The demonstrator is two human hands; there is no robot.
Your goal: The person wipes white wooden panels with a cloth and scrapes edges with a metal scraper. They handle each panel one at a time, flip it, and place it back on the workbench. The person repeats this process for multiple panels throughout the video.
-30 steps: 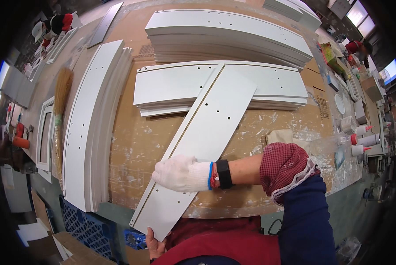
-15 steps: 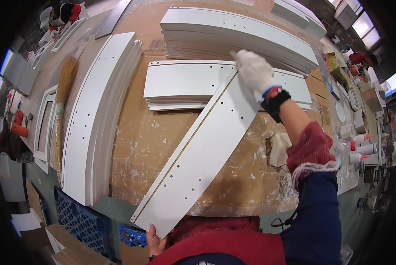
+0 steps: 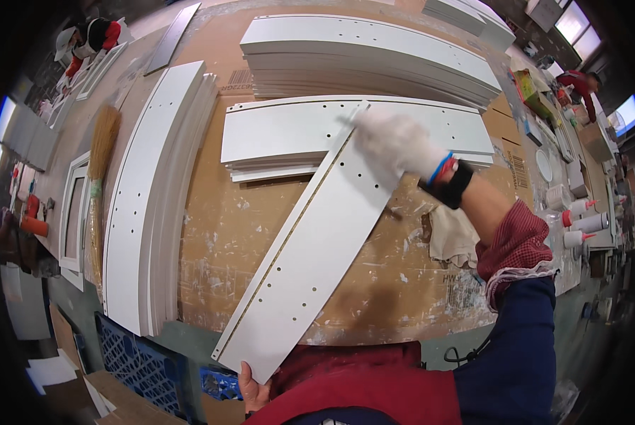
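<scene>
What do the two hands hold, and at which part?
Left hand grips the long white panel at its near end; gloved right hand rests on its far end.

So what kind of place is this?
Probably a furniture or woodwork workshop: stacks of white drilled panels, a paint-spattered cardboard-covered bench, and glue bottles at the side.
</scene>
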